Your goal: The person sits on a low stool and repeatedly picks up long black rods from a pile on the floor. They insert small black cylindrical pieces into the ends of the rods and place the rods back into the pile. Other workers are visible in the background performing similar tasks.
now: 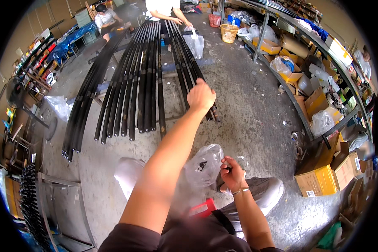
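The left grip is curled round the near end of some black poles. I can't tell how many it has. Pole tips poke out just below it. More dark poles lie side by side to its left. Past it, a person in white has hands near the far ends.

The right grip is closer to the body and pinches a small dark piece. Just left of it is a clear bag with dark bits showing.

The piece is tiny, so it might slip out and get lost on the floor. A loose hold could let a pole roll. A bump to the bag could spill the bits.
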A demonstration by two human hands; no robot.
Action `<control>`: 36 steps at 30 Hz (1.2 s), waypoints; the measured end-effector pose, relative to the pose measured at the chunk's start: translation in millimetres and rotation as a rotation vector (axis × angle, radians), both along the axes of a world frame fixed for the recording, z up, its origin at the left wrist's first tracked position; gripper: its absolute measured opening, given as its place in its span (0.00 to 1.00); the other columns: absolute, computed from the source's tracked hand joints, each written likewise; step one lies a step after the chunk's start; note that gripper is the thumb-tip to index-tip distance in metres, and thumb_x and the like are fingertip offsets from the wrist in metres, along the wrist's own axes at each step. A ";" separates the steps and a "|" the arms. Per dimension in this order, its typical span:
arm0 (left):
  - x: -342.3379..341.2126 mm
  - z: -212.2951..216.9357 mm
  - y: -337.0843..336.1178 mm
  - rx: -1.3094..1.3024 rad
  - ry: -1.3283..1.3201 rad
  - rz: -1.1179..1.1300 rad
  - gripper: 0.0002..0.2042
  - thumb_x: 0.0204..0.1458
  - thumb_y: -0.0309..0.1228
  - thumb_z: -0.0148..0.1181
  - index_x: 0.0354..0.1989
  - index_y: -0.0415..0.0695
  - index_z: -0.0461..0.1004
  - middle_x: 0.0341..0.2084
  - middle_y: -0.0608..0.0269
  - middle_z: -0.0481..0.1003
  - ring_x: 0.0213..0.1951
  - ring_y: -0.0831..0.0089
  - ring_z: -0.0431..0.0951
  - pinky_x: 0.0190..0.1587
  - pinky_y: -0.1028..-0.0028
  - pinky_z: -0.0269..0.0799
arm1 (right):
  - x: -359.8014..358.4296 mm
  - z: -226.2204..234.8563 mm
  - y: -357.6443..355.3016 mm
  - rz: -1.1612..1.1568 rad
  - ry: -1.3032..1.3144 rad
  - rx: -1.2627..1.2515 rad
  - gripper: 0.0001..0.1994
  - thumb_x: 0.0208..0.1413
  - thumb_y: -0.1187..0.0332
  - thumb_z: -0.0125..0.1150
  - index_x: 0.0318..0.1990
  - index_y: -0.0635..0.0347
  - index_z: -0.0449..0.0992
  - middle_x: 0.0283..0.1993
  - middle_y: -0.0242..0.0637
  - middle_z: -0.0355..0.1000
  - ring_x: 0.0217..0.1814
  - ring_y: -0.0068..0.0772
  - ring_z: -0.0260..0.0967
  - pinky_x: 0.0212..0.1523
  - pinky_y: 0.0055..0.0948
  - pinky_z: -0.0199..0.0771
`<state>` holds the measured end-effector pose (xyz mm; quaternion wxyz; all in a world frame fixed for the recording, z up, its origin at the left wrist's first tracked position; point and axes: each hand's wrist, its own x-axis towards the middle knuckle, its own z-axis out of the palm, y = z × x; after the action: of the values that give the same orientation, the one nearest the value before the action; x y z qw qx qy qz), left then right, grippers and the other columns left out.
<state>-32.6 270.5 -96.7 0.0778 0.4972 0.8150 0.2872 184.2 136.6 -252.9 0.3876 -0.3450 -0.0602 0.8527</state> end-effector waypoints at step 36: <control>-97.2 -36.4 -95.4 0.256 -0.507 -0.137 0.39 0.43 0.20 0.58 0.65 0.40 0.43 0.62 0.41 0.49 0.42 0.58 0.73 0.43 0.66 0.74 | -136.3 89.4 -1.5 0.594 0.153 0.328 0.20 0.63 0.52 0.41 0.45 0.62 0.67 0.35 0.35 0.70 0.32 0.27 0.68 0.28 0.22 0.66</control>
<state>-129.8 175.0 -133.1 0.2347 0.4693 0.6914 0.4967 47.9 135.1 -163.5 0.1759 -0.1807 -0.2651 0.9307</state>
